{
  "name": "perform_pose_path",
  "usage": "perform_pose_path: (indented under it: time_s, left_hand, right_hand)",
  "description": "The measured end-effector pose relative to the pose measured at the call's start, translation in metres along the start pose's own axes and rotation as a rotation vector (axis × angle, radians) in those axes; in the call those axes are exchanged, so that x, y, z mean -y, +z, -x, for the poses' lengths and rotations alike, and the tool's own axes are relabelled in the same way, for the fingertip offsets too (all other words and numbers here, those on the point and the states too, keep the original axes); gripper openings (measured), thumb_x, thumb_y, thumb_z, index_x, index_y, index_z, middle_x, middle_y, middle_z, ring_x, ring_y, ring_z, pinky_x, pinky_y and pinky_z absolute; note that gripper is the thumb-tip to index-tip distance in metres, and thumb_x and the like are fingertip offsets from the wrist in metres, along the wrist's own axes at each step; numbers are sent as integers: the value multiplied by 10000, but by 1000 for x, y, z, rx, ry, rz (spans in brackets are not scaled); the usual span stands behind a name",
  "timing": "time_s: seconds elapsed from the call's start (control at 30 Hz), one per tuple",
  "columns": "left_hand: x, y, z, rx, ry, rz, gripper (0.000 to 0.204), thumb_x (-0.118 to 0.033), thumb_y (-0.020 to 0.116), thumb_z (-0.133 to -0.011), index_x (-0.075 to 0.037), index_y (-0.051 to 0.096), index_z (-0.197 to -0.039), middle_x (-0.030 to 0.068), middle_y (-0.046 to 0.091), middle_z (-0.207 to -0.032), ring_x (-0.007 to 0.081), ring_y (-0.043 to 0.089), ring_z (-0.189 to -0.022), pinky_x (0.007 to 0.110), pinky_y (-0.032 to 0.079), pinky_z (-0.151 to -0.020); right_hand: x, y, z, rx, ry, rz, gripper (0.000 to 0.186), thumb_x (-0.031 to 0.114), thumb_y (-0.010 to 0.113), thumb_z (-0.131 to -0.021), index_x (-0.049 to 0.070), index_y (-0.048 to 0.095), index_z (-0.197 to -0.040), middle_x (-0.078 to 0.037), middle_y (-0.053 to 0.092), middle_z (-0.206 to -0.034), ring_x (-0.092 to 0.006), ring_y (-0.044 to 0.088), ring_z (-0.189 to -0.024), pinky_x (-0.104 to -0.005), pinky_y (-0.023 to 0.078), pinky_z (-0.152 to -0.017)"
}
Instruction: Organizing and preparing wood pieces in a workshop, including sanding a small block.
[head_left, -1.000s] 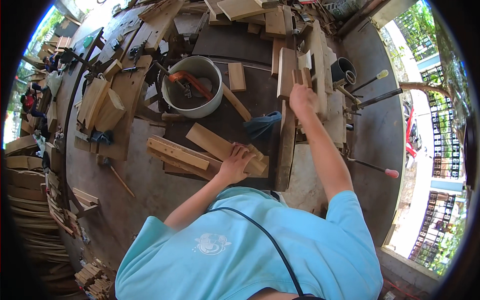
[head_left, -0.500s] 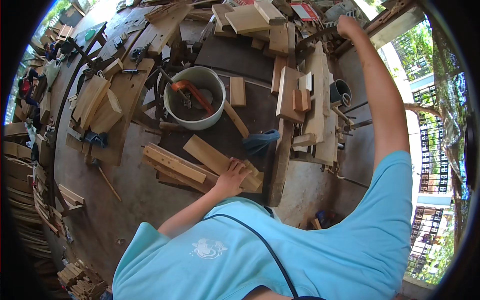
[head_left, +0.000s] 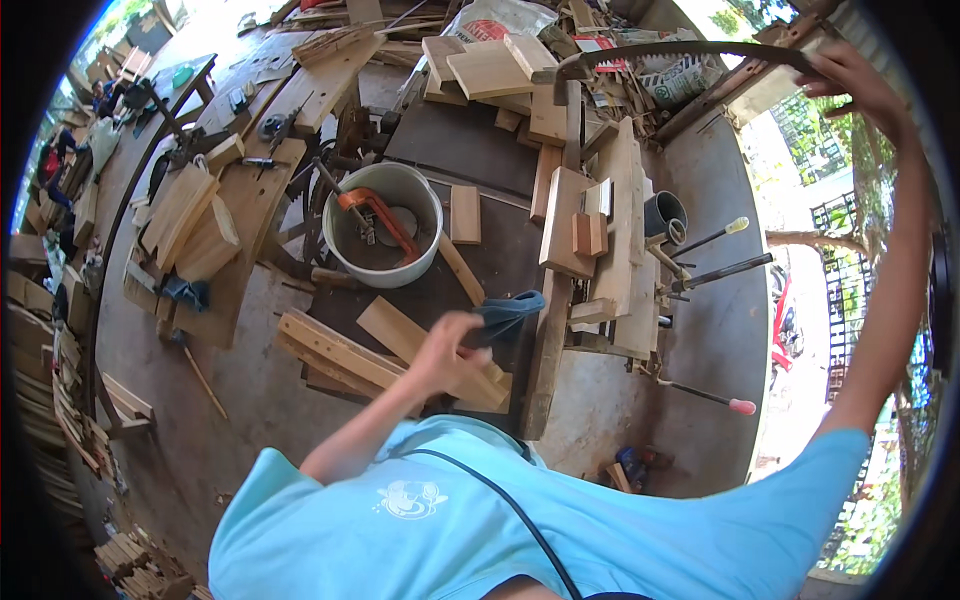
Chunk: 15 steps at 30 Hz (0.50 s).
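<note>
My right hand (head_left: 840, 85) is raised at the upper right, gripping the end of a long dark metal bar (head_left: 700, 52) with an angled head, its exact kind unclear. My left hand (head_left: 450, 352) is blurred above an angled board (head_left: 390, 330) and beside a blue cloth (head_left: 510, 310); whether its fingers are closed cannot be told. Longer wooden strips (head_left: 335, 355) lie left of it. On the dark bench top (head_left: 440, 140) stands a white bucket (head_left: 340, 250) containing an orange clamp (head_left: 385, 225). Small blocks (head_left: 590, 235) rest on a thicker board (head_left: 560, 220) at the right.
A left workbench (head_left: 250, 240) holds boards and tools. Stacked offcuts (head_left: 490, 70) and sacks fill the back. A dark pot (head_left: 660, 215) and clamp handles (head_left: 738, 225) stick out at the right. A mallet (head_left: 200, 370) is at lower left. People (head_left: 55, 160) are at far left.
My right hand left the blocks and rose to the upper right, where the dark bar now extends from it across the back. My left hand has lifted from the board and shifted slightly left.
</note>
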<state>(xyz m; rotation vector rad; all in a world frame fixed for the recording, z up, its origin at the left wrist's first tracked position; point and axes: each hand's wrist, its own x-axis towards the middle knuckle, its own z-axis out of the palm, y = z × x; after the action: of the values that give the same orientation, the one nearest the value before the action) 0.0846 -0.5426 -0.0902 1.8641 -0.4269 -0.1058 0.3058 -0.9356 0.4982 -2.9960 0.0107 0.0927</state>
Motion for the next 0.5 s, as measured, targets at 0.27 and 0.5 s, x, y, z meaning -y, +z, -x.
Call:
perform_pose_path:
  time_s: [0.27, 0.5]
  left_hand:
    - [-38, -18, -142, -644, 210, -128, 1075, -265, 873, -778, 53, 215, -1566, 236, 412, -1512, 364, 450, -1383, 417, 341, -1174]
    - [-18, -1, -53, 83, -153, 288, 221, -177, 835, -829, -12, 754, -950, 6, 704, -749, 64, 629, -682, 250, 497, -631]
  right_hand:
    - [31, -32, 192, 434, 37, -757, 274, 176, 563, -1075, -21, 659, -1241, -123, 702, -1164, -329, 678, -1164, -476, 544, -1017]
    - [-83, 30, 329, 255, 323, -117, 484, 442, 524, -1068, 75, 550, -1383, -118, 667, -1322, -208, 671, -1192, -361, 571, -924]
